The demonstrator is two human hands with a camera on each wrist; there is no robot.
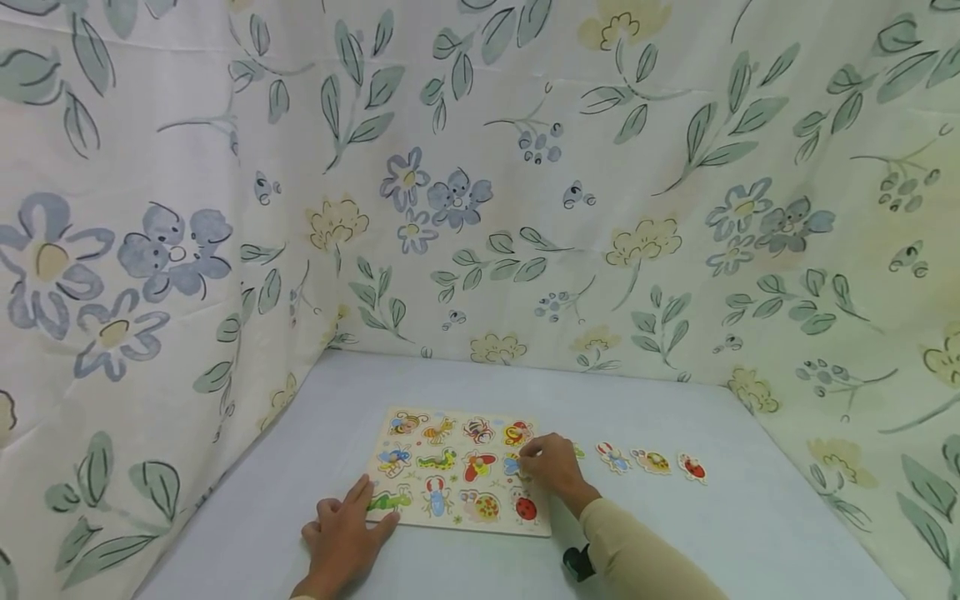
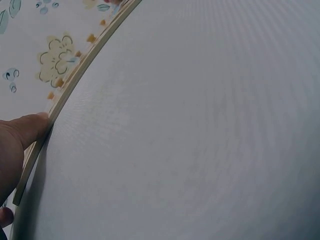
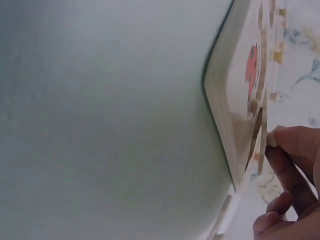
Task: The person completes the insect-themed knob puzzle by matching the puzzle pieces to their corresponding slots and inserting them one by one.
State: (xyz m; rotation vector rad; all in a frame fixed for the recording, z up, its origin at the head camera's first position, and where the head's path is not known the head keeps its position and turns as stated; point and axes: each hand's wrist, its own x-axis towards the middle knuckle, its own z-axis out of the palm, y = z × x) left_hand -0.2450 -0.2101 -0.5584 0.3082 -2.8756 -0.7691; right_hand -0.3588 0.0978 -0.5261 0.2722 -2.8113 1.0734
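A wooden insect puzzle board (image 1: pixel 506 528) lies on the table, with rows of colourful bugs on it. At its right side my right hand (image 1: pixel 558 475) pinches the small knob of a blue-and-yellow winged insect puzzle piece (image 1: pixel 512 464) between thumb and finger. The right wrist view shows this piece (image 3: pixel 263 142) edge-on, tilted close over the board near a red ladybird picture (image 3: pixel 251 67). My left hand (image 1: pixel 345 533) rests at the board's near left corner, fingers along the left edge and thumb (image 2: pixel 35 125) against the front edge.
Right of the board lie loose pieces in a row: a green one (image 1: pixel 578 451) partly behind my right hand, a blue beetle (image 1: pixel 614 457), a snail (image 1: pixel 650 461) and a red ladybird (image 1: pixel 692 467). Floral curtains (image 1: pixel 495 275) enclose the white table (image 1: pixel 675 542).
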